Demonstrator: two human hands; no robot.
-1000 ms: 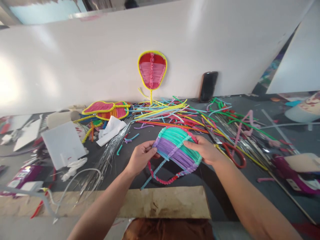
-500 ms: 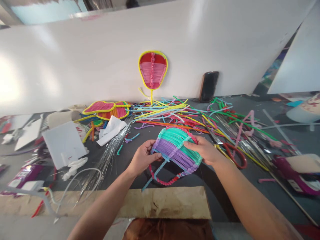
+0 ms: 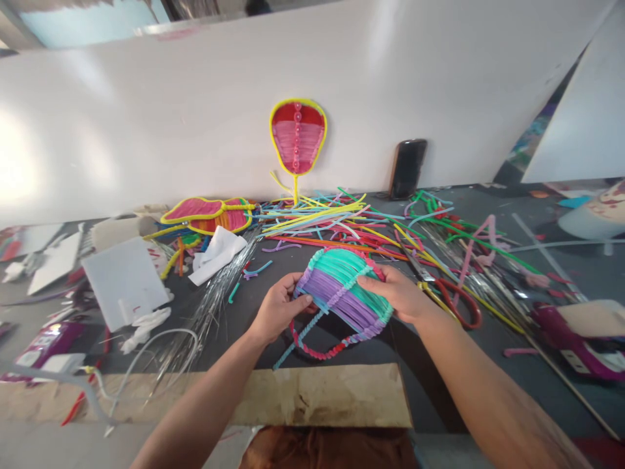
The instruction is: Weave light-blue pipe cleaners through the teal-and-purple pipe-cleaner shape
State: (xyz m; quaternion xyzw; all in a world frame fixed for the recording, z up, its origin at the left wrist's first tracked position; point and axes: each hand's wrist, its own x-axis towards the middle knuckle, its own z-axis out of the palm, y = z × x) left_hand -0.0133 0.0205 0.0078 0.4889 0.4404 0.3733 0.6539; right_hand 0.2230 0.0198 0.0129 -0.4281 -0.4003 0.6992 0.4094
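Between my hands is a rounded pipe-cleaner piece, banded in teal and purple, with a twisted rim in pink, purple and light blue. A light-blue twisted stem crosses its middle and sticks out at the lower left. My left hand pinches the left rim, thumb on the front. Gripping the upper right edge, my right hand lays its thumb over the teal strips. Below the purple band, the frame has an open gap. Loose pipe cleaners lie in a heap just behind the piece.
A finished pink-and-red pipe-cleaner shape leans on the white board, near a phone. Red-handled scissors lie right of my right hand. Purple devices and silvery wires flank the work area. Cardboard lines the front edge.
The held piece has barely shifted, its stem tip moving slightly up and left. My left thumb has slid a little to the left. Both hands keep their grip.
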